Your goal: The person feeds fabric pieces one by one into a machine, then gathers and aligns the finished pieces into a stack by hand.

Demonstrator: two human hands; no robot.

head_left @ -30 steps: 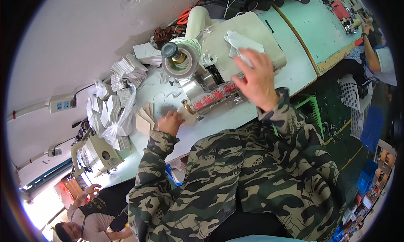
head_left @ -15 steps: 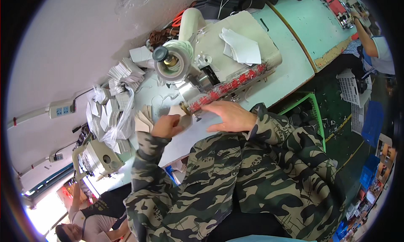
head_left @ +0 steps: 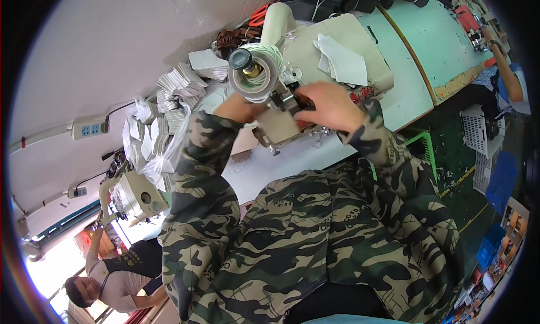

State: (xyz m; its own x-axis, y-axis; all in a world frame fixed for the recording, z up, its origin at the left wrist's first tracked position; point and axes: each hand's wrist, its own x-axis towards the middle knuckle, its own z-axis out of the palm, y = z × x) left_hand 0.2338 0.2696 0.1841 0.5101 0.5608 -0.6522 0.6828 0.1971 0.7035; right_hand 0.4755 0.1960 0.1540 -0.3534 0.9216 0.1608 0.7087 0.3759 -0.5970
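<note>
My left hand (head_left: 241,109) reaches in under the round reel of pale tape (head_left: 256,76) on a sewing machine (head_left: 346,39). Its fingers are hidden behind the reel and the machine's head. My right hand (head_left: 332,105) is at the other side of the head, palm down and slightly blurred. Its thumb and fingers are apart on either side of a dark machine part, and no held thing shows in it. Between the hands, a flat beige piece (head_left: 277,126) lies at the near end of the machine. Another pale piece (head_left: 244,141) is below my left wrist.
White cut pieces (head_left: 342,62) rest on the machine. Stacks of pale pieces (head_left: 179,86) and a clear plastic bag (head_left: 163,155) stand at the left. A green crate (head_left: 427,149) is at the right. Co-workers sit at the lower left (head_left: 121,273) and far right (head_left: 509,79).
Both hands have moved away from me to the machine's head; the left one has gone behind the reel. A beige piece now shows at the machine's near end. The view has shifted a little.
</note>
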